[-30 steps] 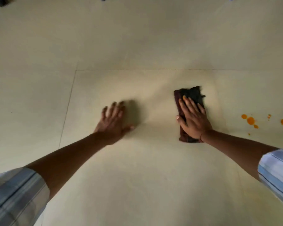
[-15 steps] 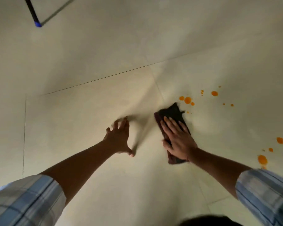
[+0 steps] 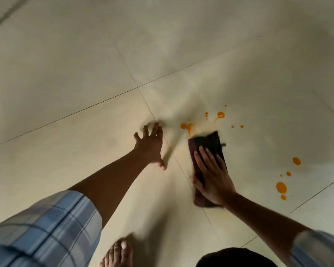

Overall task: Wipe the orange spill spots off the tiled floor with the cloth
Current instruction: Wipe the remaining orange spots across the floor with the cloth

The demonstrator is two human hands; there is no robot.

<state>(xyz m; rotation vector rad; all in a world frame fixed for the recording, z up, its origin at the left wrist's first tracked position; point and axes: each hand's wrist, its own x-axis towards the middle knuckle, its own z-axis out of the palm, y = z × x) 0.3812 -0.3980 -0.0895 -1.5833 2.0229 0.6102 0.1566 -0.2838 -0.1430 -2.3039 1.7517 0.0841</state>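
I log: left hand (image 3: 149, 145) outstretched, fingers spread, arm extended; right hand (image 3: 212, 176) flat, fingers straight, pressing down, arm extended

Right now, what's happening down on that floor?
A person is wiping the beige tiled floor. The right hand presses flat on a dark folded cloth, whose front edge reaches the nearest orange spill spots, one of them smeared into a streak. The left hand is spread flat on the tile beside it. More orange drops sit just beyond the cloth, and a second cluster lies farther right, not yet wiped. A bare foot shows at the bottom edge.
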